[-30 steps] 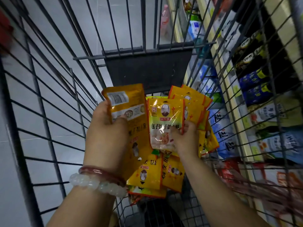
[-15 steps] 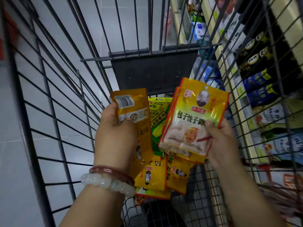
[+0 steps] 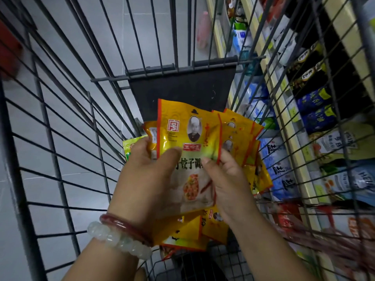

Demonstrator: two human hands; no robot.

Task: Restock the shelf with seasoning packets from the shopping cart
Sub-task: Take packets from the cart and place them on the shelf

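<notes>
Both hands are inside the wire shopping cart [image 3: 60,110]. My left hand [image 3: 150,179] grips a stack of yellow seasoning packets [image 3: 188,134], its thumb across the front one. My right hand [image 3: 229,179] pinches the right edge of that same front packet, with more yellow packets [image 3: 241,138] fanned out behind it. Several more yellow packets [image 3: 182,230] lie loose in the cart under my hands. A green packet [image 3: 129,147] peeks out at the left behind my left hand.
The store shelf [image 3: 292,126] runs along the right of the cart, stocked with blue and white bags, dark bottles and red packets. Grey floor tiles [image 3: 60,47] show through the left wires. A dark panel [image 3: 182,88] closes the cart's far end.
My right hand has brought its packets left onto the stack in my left hand. The two bundles, apart half a second ago, now meet in front of me.
</notes>
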